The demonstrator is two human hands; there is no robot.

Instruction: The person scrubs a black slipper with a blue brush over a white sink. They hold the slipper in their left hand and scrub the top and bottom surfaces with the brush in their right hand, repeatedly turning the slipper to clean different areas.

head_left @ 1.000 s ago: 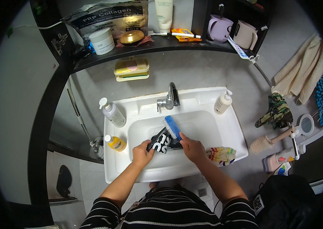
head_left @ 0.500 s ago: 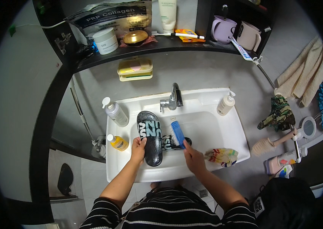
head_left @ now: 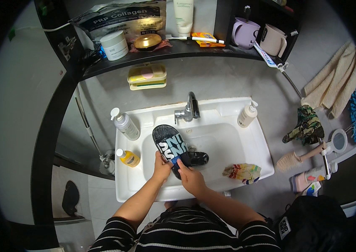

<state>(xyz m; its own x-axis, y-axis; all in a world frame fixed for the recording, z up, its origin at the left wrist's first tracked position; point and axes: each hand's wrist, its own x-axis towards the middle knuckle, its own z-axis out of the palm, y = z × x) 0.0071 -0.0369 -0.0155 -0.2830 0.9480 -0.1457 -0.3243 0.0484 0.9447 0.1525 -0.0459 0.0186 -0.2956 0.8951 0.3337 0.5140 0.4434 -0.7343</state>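
Scrubbing step, I judge. L hand [head_left: 161, 166] grips black slipper [head_left: 171, 148] over sink [head_left: 245, 136]; R hand [head_left: 191, 179] closed on blue brush [head_left: 176, 162] at heel end. 2nd slipper [head_left: 198, 158] lies in basin. Next calls for firm strokes w/ steady hold.

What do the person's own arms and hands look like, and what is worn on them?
Both forearms are bare, and the left hand and right hand wear no gloves. I can make out no watch or ring. Short sleeves in black with thin white stripes cover the upper arms, matching the striped shirt.
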